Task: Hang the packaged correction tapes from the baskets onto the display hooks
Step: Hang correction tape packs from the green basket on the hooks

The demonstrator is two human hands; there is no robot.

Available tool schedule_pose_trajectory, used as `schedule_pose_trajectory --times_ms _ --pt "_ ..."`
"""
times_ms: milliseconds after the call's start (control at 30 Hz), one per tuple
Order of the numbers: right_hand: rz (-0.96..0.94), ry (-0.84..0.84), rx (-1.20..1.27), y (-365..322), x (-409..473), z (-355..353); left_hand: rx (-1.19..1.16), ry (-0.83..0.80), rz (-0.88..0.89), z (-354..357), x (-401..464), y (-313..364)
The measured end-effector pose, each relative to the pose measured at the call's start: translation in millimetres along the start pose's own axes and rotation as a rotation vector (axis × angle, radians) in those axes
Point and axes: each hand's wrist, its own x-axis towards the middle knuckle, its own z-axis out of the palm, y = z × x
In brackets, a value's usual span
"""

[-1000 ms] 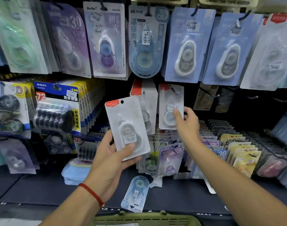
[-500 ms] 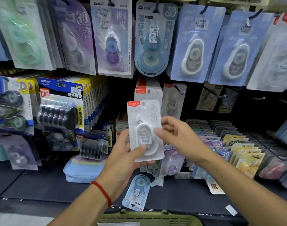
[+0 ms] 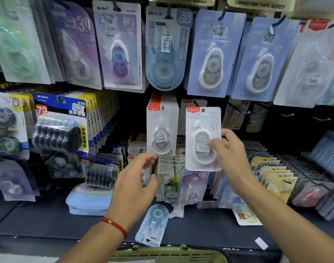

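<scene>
My right hand (image 3: 231,154) pinches a white packaged correction tape (image 3: 202,130) with a red corner tag, holding it upright in front of the middle row of hooks. Just left of it, a stack of matching white packs (image 3: 162,128) hangs on a hook. My left hand (image 3: 135,185), with a red cord on its wrist, hovers below that stack with loosely curled fingers and holds nothing. Bare display hooks (image 3: 240,109) stick out to the right of the held pack. The rim of a green basket (image 3: 168,253) shows at the bottom edge.
Blue, purple and white carded tapes (image 3: 213,54) hang along the top row. Black refill packs (image 3: 60,130) hang at the left. A blue pack (image 3: 152,224) and a blue pouch (image 3: 88,202) lie on the dark shelf. Racks of small packs (image 3: 272,173) stand at the right.
The white pack passed from my left hand to my right hand and moved up and right toward the hooks. My left hand let go and dropped lower.
</scene>
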Motion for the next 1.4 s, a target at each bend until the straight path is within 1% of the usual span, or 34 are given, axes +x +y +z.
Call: schedule_pose_trajectory --times_ms 67,133,200,267,300,367,433,467,500,567,600,633,700,767,800,833,867,967,1067,1167,1267,1333,1400 --pt "-0.028 0.019 0.004 -1 0 2 0.126 0.017 0.099 1 2 1" --pt "-0.045 0.057 0.008 -1 0 5 0.208 -0.003 0.153 3 7 -1" --pt "-0.06 0.078 -0.035 5 3 8 0.293 -0.031 0.205 5 14 -5" --pt "-0.066 0.053 -0.116 16 11 10 0.377 -0.056 0.251 7 23 -8" --pt "-0.075 0.034 -0.191 21 17 11 0.417 -0.068 0.276 9 29 -10" --pt "-0.123 0.013 -0.419 33 28 10 0.49 -0.103 0.303 15 36 -14" --pt "-0.166 0.031 -0.644 44 36 11 0.576 -0.131 0.295 21 39 -17" --pt "-0.198 0.056 -0.71 48 36 14 0.622 -0.138 0.289 24 38 -19" --pt "-0.271 0.089 -0.77 52 35 17 0.652 -0.14 0.286 25 38 -21" --pt "-0.427 0.178 -0.916 57 33 25 0.673 -0.132 0.292 27 38 -24" --pt "-0.459 0.223 -0.955 59 34 28 0.676 -0.133 0.292 28 38 -24" --pt "-0.463 0.267 -0.94 61 36 32 0.679 -0.132 0.289 29 39 -25" --pt "-0.517 0.345 -0.794 63 40 39 0.681 -0.121 0.287 31 39 -27" --pt "-0.717 0.392 -0.719 70 42 44 0.69 -0.109 0.298 33 38 -30" --pt "-0.819 0.394 -0.744 74 44 45 0.696 -0.105 0.311 33 38 -32" --pt "-0.874 0.38 -0.799 78 46 46 0.702 -0.102 0.328 33 39 -34" --pt "-0.876 0.347 -0.87 81 49 46 0.708 -0.102 0.345 32 39 -37" --pt "-0.775 0.227 -1.077 87 65 42 0.723 -0.113 0.363 28 38 -43" --pt "-0.718 0.142 -1.169 82 87 39 0.713 -0.146 0.347 23 31 -45" --pt "-0.638 0.026 -1.207 72 101 41 0.711 -0.18 0.313 12 17 -48" --pt "-0.563 -0.08 -1.204 67 97 44 0.728 -0.242 0.233 -8 -3 -60" --pt "-0.537 -0.122 -1.167 68 80 41 0.742 -0.321 0.145 -22 -24 -75" --pt "-0.54 -0.152 -1.082 72 48 33 0.787 -0.45 0.009 -33 -51 -92"
